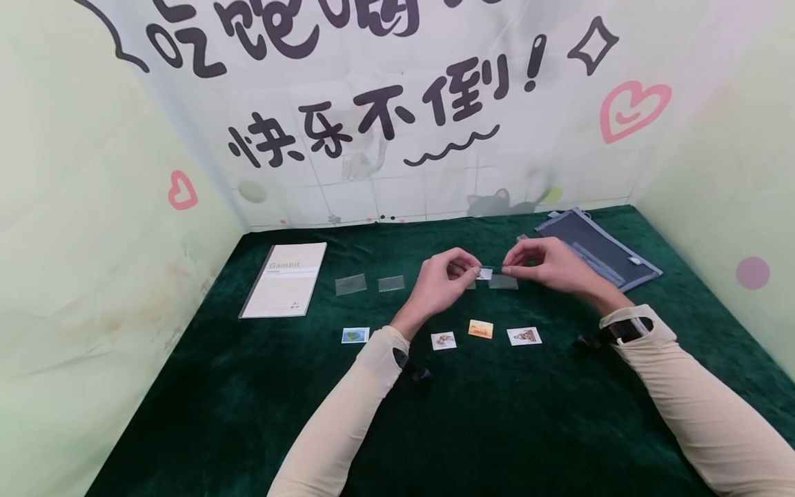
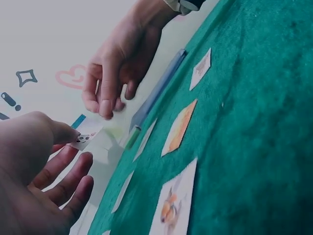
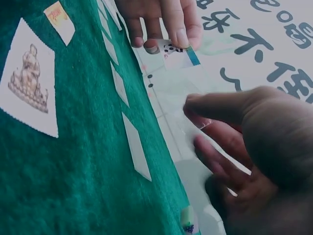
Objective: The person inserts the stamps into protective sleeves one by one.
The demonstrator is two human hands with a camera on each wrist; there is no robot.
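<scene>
My left hand (image 1: 442, 279) pinches a small panda stamp (image 3: 173, 55) with a blue-green strip at one edge, between thumb and fingers. Clear film surrounds the stamp and reaches across to my right hand (image 1: 543, 262), whose thumb and fingertip pinch a transparent sleeve (image 3: 205, 123) at its far side. Both hands are raised over the back of the cloth. Below them lie flat clear sleeves (image 1: 503, 282), one partly hidden behind the left hand. Nearer me rest an orange stamp (image 1: 481, 329), a stamp with a seated figure (image 3: 30, 81) and a stamp with a small brownish picture (image 1: 444, 340).
Further left are two more clear sleeves (image 1: 350, 284) and a blue-green stamp (image 1: 355, 335). A notebook (image 1: 286, 279) lies at the back left, and a dark blue mesh zip pouch (image 1: 599, 245) at the back right. Printed curtains (image 1: 397, 186) enclose the green cloth (image 1: 472, 428).
</scene>
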